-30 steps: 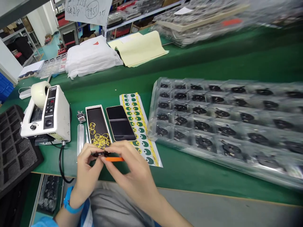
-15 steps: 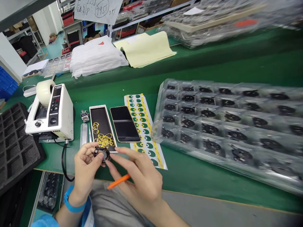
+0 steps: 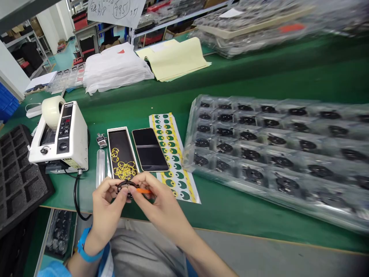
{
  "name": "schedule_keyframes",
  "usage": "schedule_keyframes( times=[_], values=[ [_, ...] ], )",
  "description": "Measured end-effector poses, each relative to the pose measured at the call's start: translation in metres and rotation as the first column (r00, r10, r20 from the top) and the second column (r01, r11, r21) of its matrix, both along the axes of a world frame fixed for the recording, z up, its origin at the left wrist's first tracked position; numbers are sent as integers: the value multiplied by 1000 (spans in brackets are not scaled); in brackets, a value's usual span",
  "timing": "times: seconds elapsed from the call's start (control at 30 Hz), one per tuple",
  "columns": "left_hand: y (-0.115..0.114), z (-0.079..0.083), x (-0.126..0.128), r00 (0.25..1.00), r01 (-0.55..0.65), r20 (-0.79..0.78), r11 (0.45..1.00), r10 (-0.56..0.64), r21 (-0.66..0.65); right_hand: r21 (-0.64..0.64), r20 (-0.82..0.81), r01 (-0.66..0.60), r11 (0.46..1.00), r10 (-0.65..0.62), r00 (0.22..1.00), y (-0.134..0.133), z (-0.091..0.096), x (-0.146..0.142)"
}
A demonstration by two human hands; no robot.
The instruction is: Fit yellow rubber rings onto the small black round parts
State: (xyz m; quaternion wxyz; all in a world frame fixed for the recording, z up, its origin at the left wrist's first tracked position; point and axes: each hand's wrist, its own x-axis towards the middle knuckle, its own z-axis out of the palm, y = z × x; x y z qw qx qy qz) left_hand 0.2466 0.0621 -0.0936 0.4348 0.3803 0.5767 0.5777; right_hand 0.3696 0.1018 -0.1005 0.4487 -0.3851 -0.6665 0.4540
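Small round black part (image 3: 126,189) being worked at the bench's near edge: left hand (image 3: 108,209) pinching it, right hand (image 3: 161,207) gripping a thin orange stick (image 3: 143,191) against its face.

Hands are meeting together over the green bench mat (image 3: 230,207), just in front of the narrow black tray (image 3: 118,138) carrying loose yellow rings (image 3: 124,169). Looks like a fit-or-press step on the part; whether a ring is sitting on it is too small to tell. Next move is calling for a steady pinch and a light stick tip. Dark phone (image 3: 150,149) and yellow-green sticker sheet (image 3: 168,142) are lying just beyond, clear blister tray of black parts (image 3: 190,115) sitting right, white tape dispenser (image 3: 62,138) left. Closest clutter is the black tray's near end.
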Motion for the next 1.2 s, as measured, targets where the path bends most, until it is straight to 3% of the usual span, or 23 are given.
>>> schedule_keyframes(
  times=[0.13, 0.23, 0.3, 0.37, 0.43, 0.47, 0.57, 0.77, 1.2],
  values=[
    [2, 0, 1, 998, 26, 50, 999, -25, -26, 43, 32, -39, 998, 38, 999, 3, -2, 2],
    [1, 4, 2, 997, 31, 76, 999, -30, -16, 259, 79, 13, 966, -34, 996, 0, -4, 5],
    [-1, 7, 2, 993, 39, 115, 999, -36, -27, 483, 90, 131, 866, -198, 976, -4, -6, 8],
    [-5, 10, 3, 988, 56, 145, 997, -48, -51, 680, 88, 204, 704, -355, 931, -9, -5, 12],
    [-9, 13, 4, 990, 59, 136, 996, -49, -70, 794, 106, 178, 581, -420, 902, -12, -2, 17],
    [-11, 15, 4, 993, 53, 109, 996, -46, -67, 820, 121, 147, 554, -418, 900, -13, 0, 19],
    [-16, 20, 5, 999, 19, -48, 1000, -19, -11, 837, 152, 83, 540, -377, 914, -10, 7, 22],
    [-25, 20, 9, 944, 19, -330, 993, 20, 113, 820, 138, 37, 571, -260, 956, -3, 7, 21],
    [-29, 13, 6, 890, 89, -455, 985, -13, 146, 856, 176, -49, 515, -200, 964, 3, 8, 25]
  ],
)
